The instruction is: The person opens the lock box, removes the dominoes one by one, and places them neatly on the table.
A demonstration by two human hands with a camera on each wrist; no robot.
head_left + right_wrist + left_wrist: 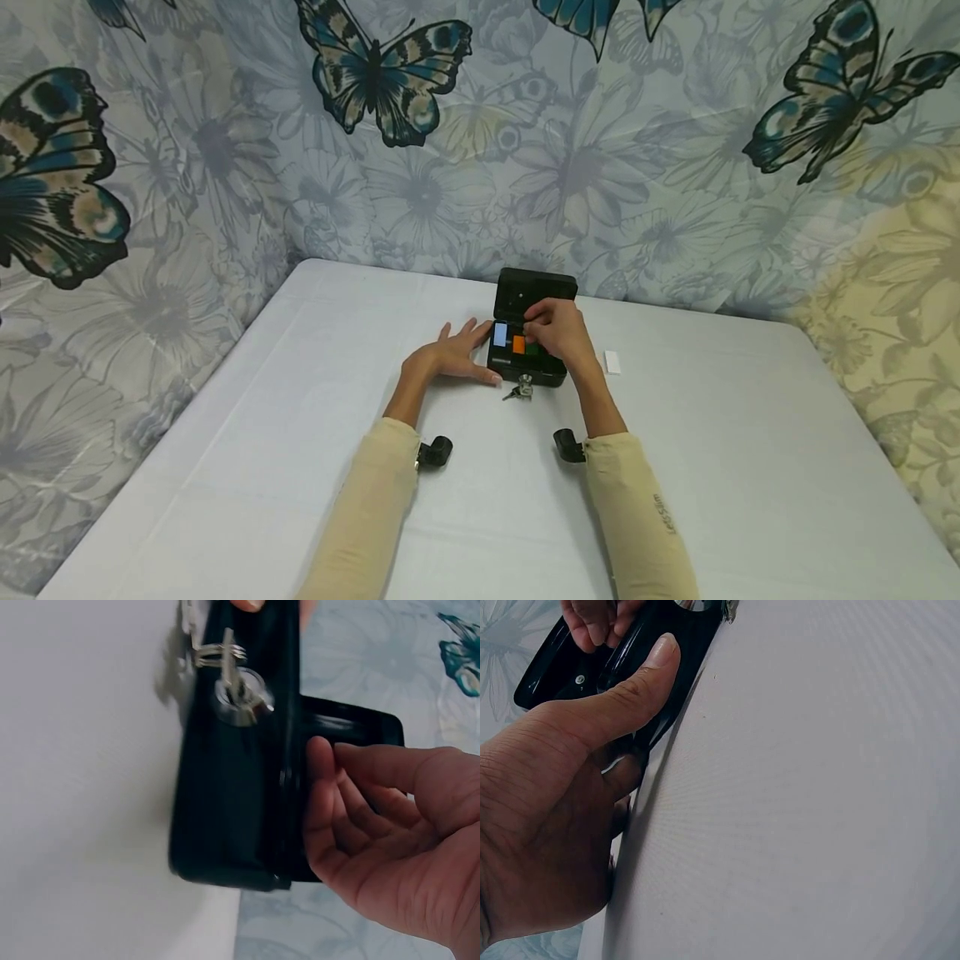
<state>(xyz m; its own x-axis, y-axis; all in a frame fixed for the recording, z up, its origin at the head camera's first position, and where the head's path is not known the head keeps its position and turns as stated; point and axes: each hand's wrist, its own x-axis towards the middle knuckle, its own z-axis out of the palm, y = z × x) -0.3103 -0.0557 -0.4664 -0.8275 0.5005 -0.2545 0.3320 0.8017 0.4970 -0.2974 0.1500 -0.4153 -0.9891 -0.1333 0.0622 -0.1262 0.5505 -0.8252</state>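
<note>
A black lockable cash box (557, 368) stands on the table with its lid (517, 287) raised at the back. In its front sits a lock (244, 697) with keys (519, 389) hanging from it. Inside show a pale blue block (500, 335), an orange block (519, 344) and part of a green one (532, 349). My left hand (453, 354) rests against the box's left side, fingers and thumb spread. Over the box interior, my right hand (558, 329) has thumb and forefinger tips together; whether something small lies between them is unclear.
A small white block (612, 362) lies on the table to the right of the box. The white-covered table (262, 467) reaches back to a wall of butterfly-patterned cloth (450, 192). A black wrist camera (435, 452) sits at the left cuff, another (568, 446) at the right.
</note>
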